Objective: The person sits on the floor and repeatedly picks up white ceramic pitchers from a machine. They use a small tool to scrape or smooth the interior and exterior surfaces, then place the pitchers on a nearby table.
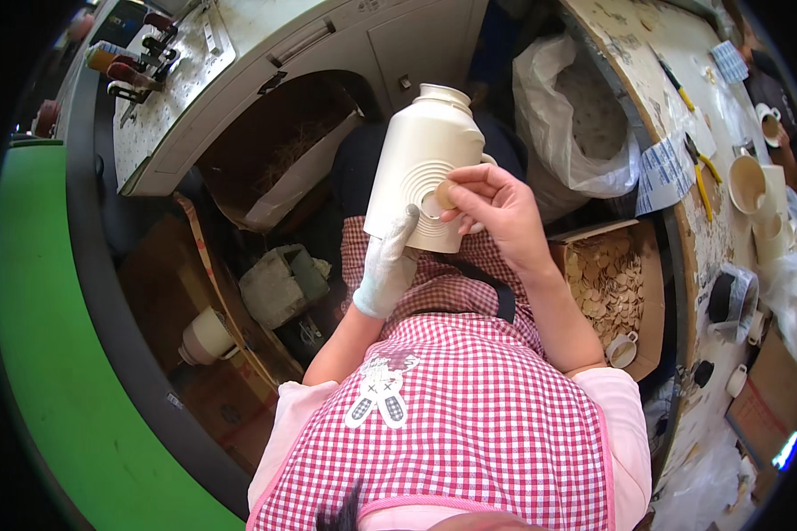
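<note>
A cream plastic jug body (pixel 421 142) with a neck, a side handle and concentric rings around a round opening lies tilted over my lap. My left hand (pixel 386 270), in a pale glove, grips its lower left edge, thumb up beside the rings. With bare fingers, my right hand (pixel 507 217) pinches a small beige disc (pixel 444 194) at the ringed opening. Whether the disc touches the jug is hard to see. To the right, an open carton (pixel 650 301) holds a heap of similar beige discs (pixel 604 279) and a cream ring-shaped part with a handle (pixel 622 349).
Right of me a worn workbench (pixel 713 257) carries yellow-handled pliers (pixel 705 177) and cream parts (pixel 747 186). A white plastic bag (pixel 540 97) stands beyond the carton. At left are a cardboard box with another jug (pixel 208 336), a green surface (pixel 71 354) and clamps (pixel 142 71) on a machine.
</note>
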Demonstrator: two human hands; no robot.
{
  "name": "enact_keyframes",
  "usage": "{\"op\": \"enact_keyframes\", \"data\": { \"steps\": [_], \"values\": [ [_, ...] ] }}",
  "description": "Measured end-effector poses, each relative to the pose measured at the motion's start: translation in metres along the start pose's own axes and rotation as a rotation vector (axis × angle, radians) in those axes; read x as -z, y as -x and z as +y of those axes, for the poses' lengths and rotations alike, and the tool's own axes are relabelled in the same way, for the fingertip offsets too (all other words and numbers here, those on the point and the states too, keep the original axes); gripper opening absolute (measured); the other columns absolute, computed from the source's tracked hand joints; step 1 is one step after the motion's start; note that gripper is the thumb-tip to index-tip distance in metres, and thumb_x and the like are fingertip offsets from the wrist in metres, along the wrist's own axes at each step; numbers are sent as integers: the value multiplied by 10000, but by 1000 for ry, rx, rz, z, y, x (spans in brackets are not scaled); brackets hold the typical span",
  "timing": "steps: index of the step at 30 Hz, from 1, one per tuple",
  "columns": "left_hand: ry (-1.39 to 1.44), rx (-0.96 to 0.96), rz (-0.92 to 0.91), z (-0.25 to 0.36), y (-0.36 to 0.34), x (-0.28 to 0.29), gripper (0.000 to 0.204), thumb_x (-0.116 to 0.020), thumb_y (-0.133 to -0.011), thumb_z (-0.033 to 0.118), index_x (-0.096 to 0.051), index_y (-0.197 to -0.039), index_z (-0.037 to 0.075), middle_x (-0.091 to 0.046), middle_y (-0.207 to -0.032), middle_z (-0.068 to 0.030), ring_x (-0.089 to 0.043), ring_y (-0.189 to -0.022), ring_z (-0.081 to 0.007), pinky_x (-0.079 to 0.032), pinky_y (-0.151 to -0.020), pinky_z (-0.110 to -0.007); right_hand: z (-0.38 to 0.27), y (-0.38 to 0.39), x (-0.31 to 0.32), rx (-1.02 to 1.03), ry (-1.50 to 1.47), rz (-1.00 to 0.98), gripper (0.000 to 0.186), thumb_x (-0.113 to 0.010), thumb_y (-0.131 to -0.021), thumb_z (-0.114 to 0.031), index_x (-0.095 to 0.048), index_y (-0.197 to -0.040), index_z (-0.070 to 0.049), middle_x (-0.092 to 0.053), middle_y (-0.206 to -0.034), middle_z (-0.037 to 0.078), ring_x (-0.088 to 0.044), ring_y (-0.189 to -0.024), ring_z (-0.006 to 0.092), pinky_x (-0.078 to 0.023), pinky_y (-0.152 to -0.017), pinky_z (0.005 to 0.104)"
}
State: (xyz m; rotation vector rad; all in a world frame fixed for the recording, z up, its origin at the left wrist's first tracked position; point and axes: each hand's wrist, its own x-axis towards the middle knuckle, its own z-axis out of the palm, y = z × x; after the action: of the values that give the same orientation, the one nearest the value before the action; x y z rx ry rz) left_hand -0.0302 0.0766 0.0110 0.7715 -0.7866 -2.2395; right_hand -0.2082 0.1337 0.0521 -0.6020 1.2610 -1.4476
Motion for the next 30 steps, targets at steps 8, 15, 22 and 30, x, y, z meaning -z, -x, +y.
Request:
{"op": "enact_keyframes", "data": {
  "steps": [8,15,22,30],
  "values": [
    [-41,-17,77,1,-1,1,432,-659,-1052,169,-535,-1445,39,-645,-1334,-103,-648,-1192,-185,-537,-1019,-335,5,1,-9,343,783,145,111,-781,-950,-97,-749,-1009,-10,-759,-943,34,-685,-812,72,-539,-742,205],
    [-126,1,32,-6,-5,7,456,-662,-1054,183,-514,-1471,74,-621,-1377,-90,-617,-1246,-185,-496,-1078,-348,28,0,12,-150,138,135,195,-805,-947,-202,-745,-1008,-26,-728,-861,-1,-610,-741,40,-457,-640,199],
    [-131,-45,112,-10,-3,2,399,-692,-1022,101,-577,-1391,3,-669,-1296,-101,-659,-1150,-166,-544,-988,-301,48,7,-9,71,319,242,224,-796,-959,-226,-685,-906,-39,-649,-787,-26,-548,-703,48,-447,-636,215],
    [-362,-170,118,-15,0,5,418,-727,-996,106,-584,-1367,-23,-675,-1276,-133,-672,-1121,-190,-558,-953,-321,34,-12,33,-210,318,25,416,-950,-778,-298,-598,-750,-79,-687,-779,34,-679,-785,92,-557,-666,261]
  ]
}}
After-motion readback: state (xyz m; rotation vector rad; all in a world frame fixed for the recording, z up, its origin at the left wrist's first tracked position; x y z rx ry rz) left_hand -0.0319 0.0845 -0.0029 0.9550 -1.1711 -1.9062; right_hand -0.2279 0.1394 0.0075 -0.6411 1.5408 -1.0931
